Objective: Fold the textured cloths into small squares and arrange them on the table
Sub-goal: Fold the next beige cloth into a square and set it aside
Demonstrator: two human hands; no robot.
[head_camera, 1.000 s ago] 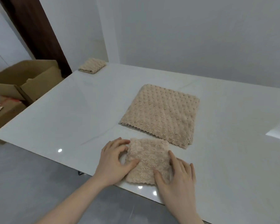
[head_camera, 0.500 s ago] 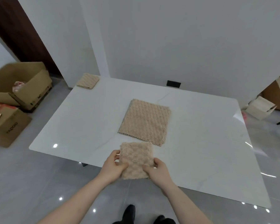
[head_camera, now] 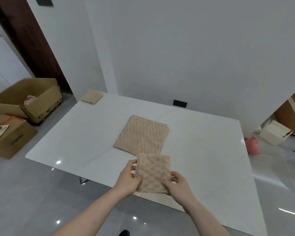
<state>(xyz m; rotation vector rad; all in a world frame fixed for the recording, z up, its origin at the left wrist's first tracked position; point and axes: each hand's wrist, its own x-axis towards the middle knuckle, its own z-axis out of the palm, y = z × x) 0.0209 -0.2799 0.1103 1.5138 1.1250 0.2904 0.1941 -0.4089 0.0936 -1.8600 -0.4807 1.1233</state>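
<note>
A small folded beige textured cloth [head_camera: 152, 172] is held up above the near edge of the white table [head_camera: 203, 159]. My left hand [head_camera: 129, 178] grips its left edge and my right hand [head_camera: 176, 185] grips its lower right corner. Behind it a larger beige textured cloth [head_camera: 141, 134] lies flat in the middle of the table. Another small folded beige cloth [head_camera: 92, 99] sits at the far left corner.
Open cardboard boxes [head_camera: 26, 99] stand on the floor to the left, with a closed box [head_camera: 12, 139] nearer. To the right are a white box [head_camera: 274, 132], a pink object [head_camera: 252, 146] and a brown carton [head_camera: 293, 114]. A wall rises behind the table.
Both hands have lifted the small folded cloth off the table's near edge and hold it in the air. The view has pulled back and higher, showing the whole table.
</note>
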